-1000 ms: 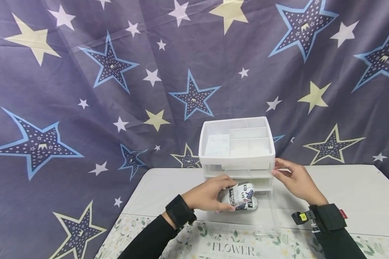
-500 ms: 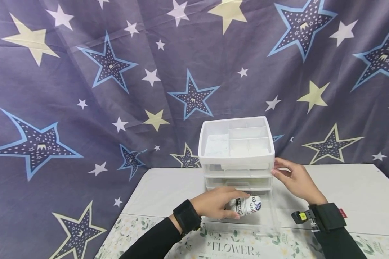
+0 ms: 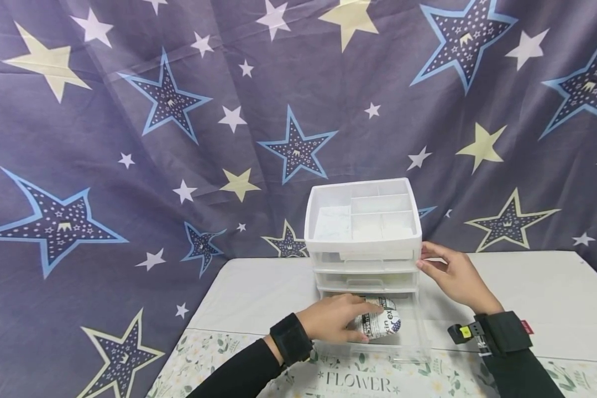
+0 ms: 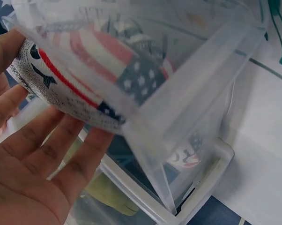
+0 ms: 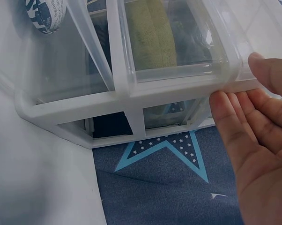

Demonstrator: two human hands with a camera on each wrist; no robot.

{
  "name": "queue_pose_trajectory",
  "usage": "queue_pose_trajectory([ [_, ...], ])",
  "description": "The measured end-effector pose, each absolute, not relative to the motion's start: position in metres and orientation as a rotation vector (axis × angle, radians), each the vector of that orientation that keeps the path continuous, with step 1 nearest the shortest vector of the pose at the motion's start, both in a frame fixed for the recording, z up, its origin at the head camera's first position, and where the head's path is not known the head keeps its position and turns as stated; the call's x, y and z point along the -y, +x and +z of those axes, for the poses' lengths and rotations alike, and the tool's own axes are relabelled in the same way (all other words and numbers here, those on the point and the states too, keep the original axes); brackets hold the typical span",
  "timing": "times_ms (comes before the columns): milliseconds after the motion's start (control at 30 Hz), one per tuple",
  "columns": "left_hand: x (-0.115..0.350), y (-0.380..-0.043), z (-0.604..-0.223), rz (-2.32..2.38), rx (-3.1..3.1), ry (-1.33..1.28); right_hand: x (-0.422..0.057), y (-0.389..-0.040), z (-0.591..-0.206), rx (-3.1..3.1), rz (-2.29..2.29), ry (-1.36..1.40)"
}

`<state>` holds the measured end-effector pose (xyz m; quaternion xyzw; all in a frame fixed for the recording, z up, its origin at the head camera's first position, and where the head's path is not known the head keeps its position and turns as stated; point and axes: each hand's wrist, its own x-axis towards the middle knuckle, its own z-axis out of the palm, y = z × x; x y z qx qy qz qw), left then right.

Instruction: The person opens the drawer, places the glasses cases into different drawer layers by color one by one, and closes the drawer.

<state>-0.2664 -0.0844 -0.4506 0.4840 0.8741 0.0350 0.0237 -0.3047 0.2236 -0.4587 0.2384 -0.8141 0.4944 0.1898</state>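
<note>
My left hand point(image 3: 330, 319) holds a rounded cloth bundle point(image 3: 382, 321) with newsprint lettering and a stars-and-stripes print. In the head view the bundle lies low inside the pulled-out clear bottom drawer point(image 3: 408, 355). The left wrist view shows the thumb at one end and fingers under the flag-printed bundle point(image 4: 75, 79), seen partly through the drawer wall. My right hand point(image 3: 460, 281) grips the right edge of a white drawer organizer point(image 3: 363, 249). In the right wrist view its thumb lies on one side of the frame point(image 5: 178, 89) and its fingers on the other.
Divided compartments point(image 3: 381, 213) top the organizer. Two upper drawers are closed, and an olive-green cloth item point(image 5: 150, 35) shows in one. A white table point(image 3: 527, 293) with a floral cloth strip point(image 3: 278, 381) lies beneath. A star-patterned curtain point(image 3: 229, 83) hangs behind.
My left hand has moved down and right, lowering the cloth bundle from above the bottom drawer into it. My right hand stays at the organizer's edge.
</note>
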Motion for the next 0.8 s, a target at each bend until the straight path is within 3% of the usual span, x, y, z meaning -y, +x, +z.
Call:
queue_pose_trajectory([
  [800,0.090,-0.272,-0.463,-0.025,-2.686,1.606,-0.226,-0.307,-0.458,2.294,1.388,0.679],
])
